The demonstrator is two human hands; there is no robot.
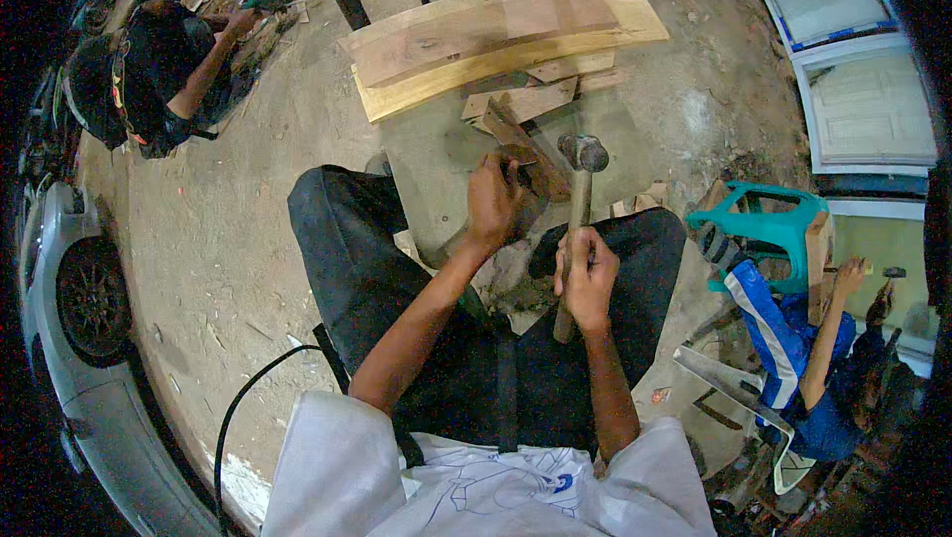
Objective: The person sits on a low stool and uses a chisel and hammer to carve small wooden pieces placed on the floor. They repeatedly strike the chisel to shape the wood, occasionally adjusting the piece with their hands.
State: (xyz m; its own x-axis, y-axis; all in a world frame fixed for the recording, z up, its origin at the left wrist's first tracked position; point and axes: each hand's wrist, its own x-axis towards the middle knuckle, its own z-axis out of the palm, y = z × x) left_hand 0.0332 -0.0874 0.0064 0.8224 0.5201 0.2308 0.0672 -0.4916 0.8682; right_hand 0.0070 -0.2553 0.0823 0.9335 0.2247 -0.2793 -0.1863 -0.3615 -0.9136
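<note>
My right hand (587, 279) is wrapped round the wooden handle of a hammer (581, 190), which stands nearly upright with its dark metal head at the top. To its left, my left hand (498, 202) is closed, fingers pinched at the near part of a narrow brown wood piece (545, 175). Something small and dark shows at its fingertips, too little to name. Cut wood pieces (535, 101) lie just beyond, one slanting toward my left hand. Both hands are between my bent knees, over a flat greyish board (436, 165).
Wide planks (486, 31) lie stacked at the far side, before dark upright legs. At right are a green plastic stool (764, 225) and a person (808, 368) holding a hammer. Another person (174, 61) works at far left; a silver car (89, 388) stands at left.
</note>
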